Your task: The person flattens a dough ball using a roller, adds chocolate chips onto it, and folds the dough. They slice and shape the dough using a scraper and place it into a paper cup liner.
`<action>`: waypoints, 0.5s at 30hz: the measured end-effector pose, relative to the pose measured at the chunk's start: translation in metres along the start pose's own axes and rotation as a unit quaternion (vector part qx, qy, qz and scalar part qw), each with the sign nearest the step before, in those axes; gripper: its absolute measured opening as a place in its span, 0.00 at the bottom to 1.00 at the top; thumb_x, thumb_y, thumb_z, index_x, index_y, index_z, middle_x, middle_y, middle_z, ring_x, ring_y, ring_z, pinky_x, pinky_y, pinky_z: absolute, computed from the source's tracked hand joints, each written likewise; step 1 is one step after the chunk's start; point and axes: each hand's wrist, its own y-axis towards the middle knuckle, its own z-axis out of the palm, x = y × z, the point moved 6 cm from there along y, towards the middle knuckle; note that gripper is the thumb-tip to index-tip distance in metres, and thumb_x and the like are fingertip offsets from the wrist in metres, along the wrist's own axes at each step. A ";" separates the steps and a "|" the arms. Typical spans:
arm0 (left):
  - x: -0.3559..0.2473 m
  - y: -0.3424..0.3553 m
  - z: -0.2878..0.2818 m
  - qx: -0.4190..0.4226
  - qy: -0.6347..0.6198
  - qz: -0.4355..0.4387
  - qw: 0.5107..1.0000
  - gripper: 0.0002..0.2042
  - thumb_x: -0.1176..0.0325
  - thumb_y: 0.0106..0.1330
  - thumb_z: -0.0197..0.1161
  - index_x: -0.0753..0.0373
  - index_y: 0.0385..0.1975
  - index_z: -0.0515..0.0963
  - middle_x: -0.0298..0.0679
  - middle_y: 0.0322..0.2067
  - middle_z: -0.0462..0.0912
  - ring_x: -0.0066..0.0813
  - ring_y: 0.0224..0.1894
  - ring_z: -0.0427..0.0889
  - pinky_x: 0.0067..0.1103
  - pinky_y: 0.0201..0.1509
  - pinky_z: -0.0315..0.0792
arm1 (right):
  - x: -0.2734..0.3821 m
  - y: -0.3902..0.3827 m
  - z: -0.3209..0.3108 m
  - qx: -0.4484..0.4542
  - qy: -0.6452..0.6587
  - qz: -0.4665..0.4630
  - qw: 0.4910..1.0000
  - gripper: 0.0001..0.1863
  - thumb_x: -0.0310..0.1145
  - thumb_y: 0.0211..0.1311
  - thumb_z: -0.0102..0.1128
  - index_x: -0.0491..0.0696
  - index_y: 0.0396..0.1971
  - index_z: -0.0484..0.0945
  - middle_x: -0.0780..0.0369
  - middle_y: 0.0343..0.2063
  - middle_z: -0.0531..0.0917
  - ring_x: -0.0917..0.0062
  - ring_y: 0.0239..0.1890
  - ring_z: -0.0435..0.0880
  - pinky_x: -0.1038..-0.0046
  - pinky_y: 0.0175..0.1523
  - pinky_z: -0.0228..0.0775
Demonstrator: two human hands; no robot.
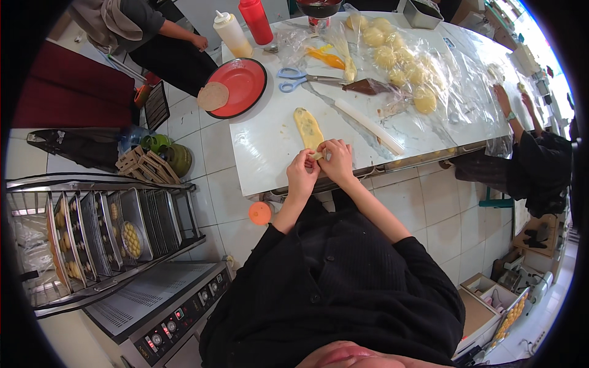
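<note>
A long, flattened strip of yellow dough (308, 127) with dark patches lies on the marble-look table (264, 156). At its near end, my left hand (302, 173) and my right hand (336, 161) pinch the dough between the fingertips, close together at the table's front edge. Beyond the strip are blue-handled scissors (293, 80), a piping bag of brown filling (368, 86) and a white rolling pin (368, 126). Several round dough balls (385, 57) sit under clear plastic at the back right.
To the left stands a red plate (240, 89) with a round brown disc (213, 96) at its rim. Two squeeze bottles, one white (233, 35) and one red (256, 21), are behind it. A tray rack (104, 236) stands at lower left. Another person's hands (507, 101) reach the table's right end.
</note>
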 end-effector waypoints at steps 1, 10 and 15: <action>0.001 -0.001 0.001 0.005 -0.018 -0.008 1.000 0.14 0.82 0.43 0.58 0.64 0.32 0.70 0.35 0.19 0.75 0.21 0.21 0.76 0.16 0.28 0.71 | 0.001 0.001 0.001 0.000 0.000 0.000 1.000 0.09 0.25 0.28 0.57 0.51 0.18 0.73 0.68 0.20 0.75 0.73 0.30 0.71 0.73 0.37 0.54; 0.003 0.002 0.000 0.020 -0.005 0.004 1.000 0.12 0.81 0.44 0.58 0.66 0.32 0.71 0.38 0.23 0.74 0.23 0.22 0.75 0.16 0.29 0.70 | -0.009 0.002 0.004 0.045 -0.059 0.071 0.995 0.09 0.25 0.33 0.55 0.51 0.21 0.77 0.68 0.21 0.76 0.76 0.33 0.71 0.74 0.39 0.54; 0.012 -0.009 0.002 0.034 0.033 0.067 0.997 0.12 0.79 0.44 0.60 0.66 0.31 0.73 0.40 0.28 0.73 0.28 0.24 0.76 0.18 0.29 0.71 | 0.005 -0.011 -0.013 0.092 -0.048 -0.021 0.994 0.13 0.30 0.39 0.58 0.52 0.31 0.79 0.67 0.32 0.78 0.72 0.38 0.71 0.72 0.44 0.57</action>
